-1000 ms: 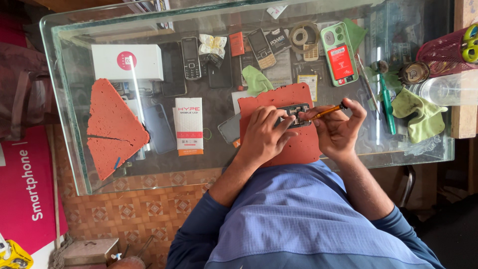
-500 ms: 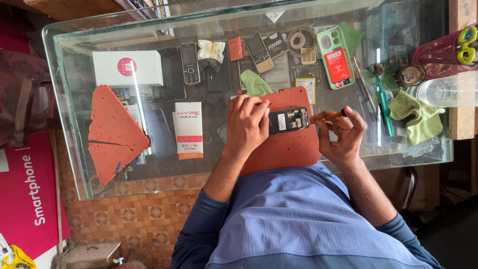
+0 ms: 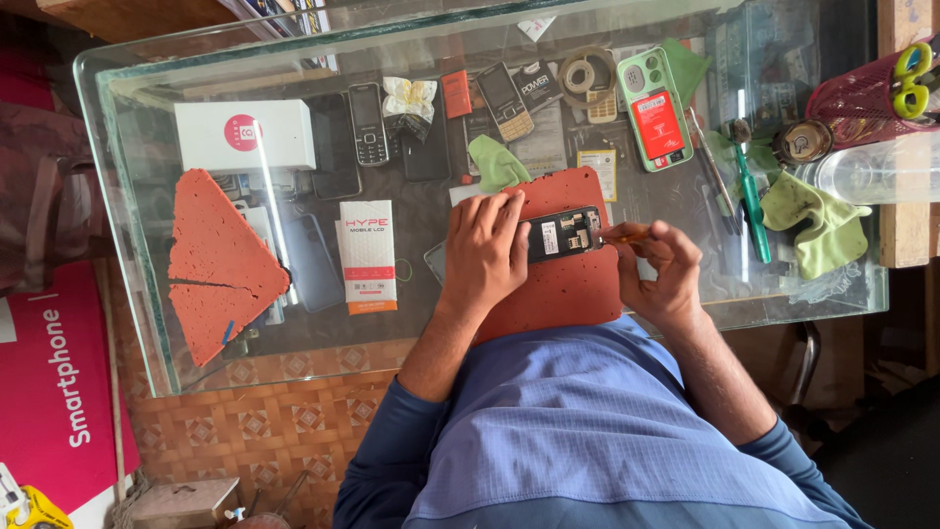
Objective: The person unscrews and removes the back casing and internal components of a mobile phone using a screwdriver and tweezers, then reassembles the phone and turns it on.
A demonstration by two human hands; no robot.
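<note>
1. Left hand (image 3: 487, 250) lies flat, pinning the opened phone (image 3: 565, 233) on the red mat (image 3: 568, 294) at the glass table's (image 3: 137, 323) near edge
2. Right hand (image 3: 658, 269) pinches an orange-handled screwdriver (image 3: 619, 234) at the phone's end; the step looks like working a screw, calling for a steady tip

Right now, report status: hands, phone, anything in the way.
Left hand flat on opened black phone, pinning it to red mat. Right hand holds orange-handled screwdriver at phone's end. Nothing obstructing.
</note>
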